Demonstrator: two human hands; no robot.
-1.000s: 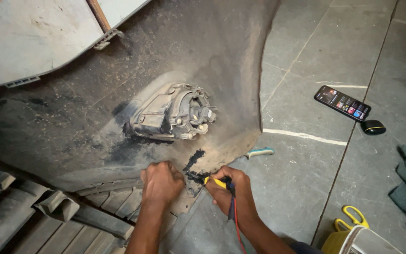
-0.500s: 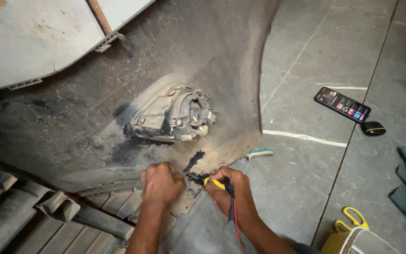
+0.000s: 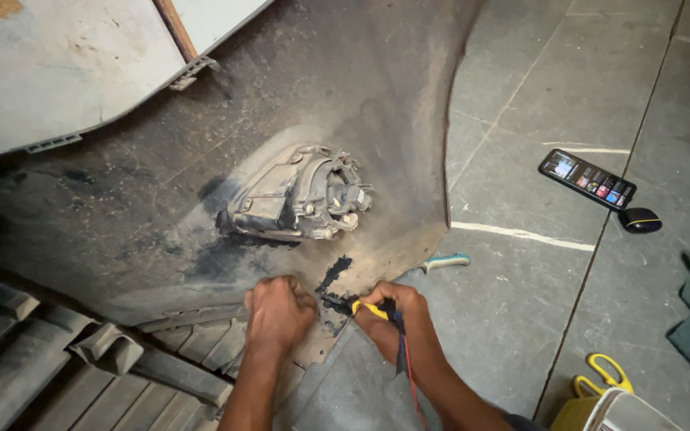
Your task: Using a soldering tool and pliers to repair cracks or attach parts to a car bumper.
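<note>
Item: yellow-handled tool (image 3: pixel 370 310), with red and dark leads trailing from it down along my forearm. Held in my right hand (image 3: pixel 397 319), fingers wrapped shut around the handle, its tip against the torn black patch (image 3: pixel 334 275) at the lower edge of the bumper panel (image 3: pixel 161 207). I judge it light, rigid and easy to steer — the grip belongs on the yellow handle, well back from the working end, with the leads kept free of the wrist.

Item: bumper panel, large, grey, dusty, lying inner face up on the tiled floor (image 3: pixel 537 319). I judge it light for its bulk, thin-walled and springy, apt to flex or crack further near the tear; best steadied close to the damage. My left hand (image 3: pixel 279 313) does this — clenched into a fist and pressed on the panel's lip just beside the tear. Whether it pinches anything inside the fist I cannot tell.

Item: lamp housing (image 3: pixel 301 195), fixed in the panel above the tear; its tabs look brittle.

Loose about: blue-handled tool (image 3: pixel 445 261) just beside the panel's edge; phone (image 3: pixel 587 178) with lit screen and a small dark oval object (image 3: pixel 639 219) well apart to the right; yellow scissor handles (image 3: pixel 600 373) at lower right.

Change against the earlier frames: next to none. Both hands sit at the same spot by the tear, the tool at the same angle, panel and loose items unmoved.
</note>
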